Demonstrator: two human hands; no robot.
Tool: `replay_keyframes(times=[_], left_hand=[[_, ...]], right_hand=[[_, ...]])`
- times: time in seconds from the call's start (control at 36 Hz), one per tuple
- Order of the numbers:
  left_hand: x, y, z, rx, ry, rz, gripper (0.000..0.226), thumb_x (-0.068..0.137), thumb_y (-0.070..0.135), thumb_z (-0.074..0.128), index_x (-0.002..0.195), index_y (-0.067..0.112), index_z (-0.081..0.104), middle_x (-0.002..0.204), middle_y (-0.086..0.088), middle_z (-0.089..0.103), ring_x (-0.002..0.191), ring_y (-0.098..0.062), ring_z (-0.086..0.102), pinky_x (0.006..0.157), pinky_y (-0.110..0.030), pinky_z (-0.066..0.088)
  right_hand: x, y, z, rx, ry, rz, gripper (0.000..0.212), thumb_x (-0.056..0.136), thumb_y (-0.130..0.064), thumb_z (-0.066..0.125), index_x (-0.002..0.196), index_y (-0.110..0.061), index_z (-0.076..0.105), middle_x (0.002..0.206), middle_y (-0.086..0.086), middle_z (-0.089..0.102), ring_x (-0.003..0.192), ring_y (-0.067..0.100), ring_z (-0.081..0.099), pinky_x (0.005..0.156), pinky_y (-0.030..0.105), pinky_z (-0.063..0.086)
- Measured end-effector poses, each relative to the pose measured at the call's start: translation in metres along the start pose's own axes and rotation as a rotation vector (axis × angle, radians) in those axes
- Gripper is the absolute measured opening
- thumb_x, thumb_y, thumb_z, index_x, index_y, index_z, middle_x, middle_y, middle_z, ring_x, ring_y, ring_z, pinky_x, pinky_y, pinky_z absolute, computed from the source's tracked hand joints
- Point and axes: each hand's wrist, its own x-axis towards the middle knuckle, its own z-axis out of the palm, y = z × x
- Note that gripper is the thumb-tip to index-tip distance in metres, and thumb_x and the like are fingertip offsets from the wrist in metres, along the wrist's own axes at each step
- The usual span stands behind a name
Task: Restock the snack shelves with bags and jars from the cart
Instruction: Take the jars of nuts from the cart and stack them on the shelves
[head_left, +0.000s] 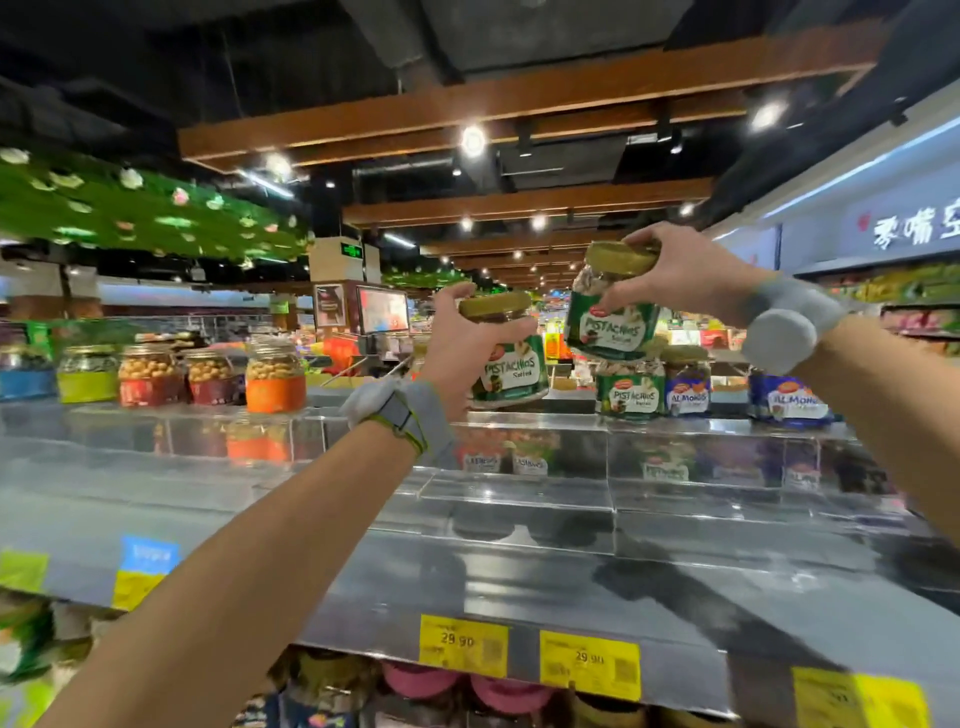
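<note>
Each of my hands holds a green-labelled pistachio jar with a green lid over the top shelf (519, 571). My left hand (462, 343) grips the left jar (511, 374) round its neck, tilted, just above the shelf's back tier. My right hand (675, 270) holds the right jar (613, 322) by its lid and neck. That jar is tilted above another pistachio jar (629, 389) standing on the back tier. The cart is out of view.
Almond jars (688, 389) with blue labels stand right of the pistachios. Nut jars (275, 379) with orange, red and yellow labels line the back tier at left. Yellow price tags (462, 647) run along the shelf's front edge, with more jars on the shelf below.
</note>
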Motion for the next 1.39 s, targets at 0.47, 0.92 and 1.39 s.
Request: replay_keyframes(times=[0.47,0.92,1.39], left_hand=[[0.049,-0.030,-0.032,-0.039,-0.098,0.061,0.082,0.075,0.018,0.089,0.139,0.024,0.037,0.108,0.009,0.056,0.089,-0.003,0.057,0.057,-0.011,0.046],[0.054,-0.042,-0.042,-0.021,-0.136,0.074,0.089,0.073,0.025,0.090,0.143,0.028,0.034,0.109,0.015,0.053,0.095,-0.001,0.053,0.070,-0.018,0.039],[0.051,-0.043,-0.044,0.015,-0.097,0.060,0.090,0.067,0.028,0.093,0.137,0.031,0.037,0.131,-0.002,0.053,0.113,-0.026,0.059,0.102,-0.050,0.049]], right_hand=[[0.063,0.008,0.097,-0.470,-0.233,-0.004,0.080,0.057,-0.071,0.082,0.113,-0.016,0.062,0.090,-0.003,0.068,0.075,0.012,0.064,0.068,0.025,0.053],[0.084,0.033,0.112,-0.829,-0.390,0.037,0.095,0.069,-0.080,0.065,0.143,-0.024,0.044,0.117,0.008,0.059,0.095,0.024,0.058,0.091,0.044,0.055],[0.092,0.039,0.114,-0.774,-0.438,0.094,0.098,0.059,-0.085,0.064,0.138,-0.030,0.050,0.106,0.003,0.061,0.092,0.021,0.062,0.089,0.044,0.056]])
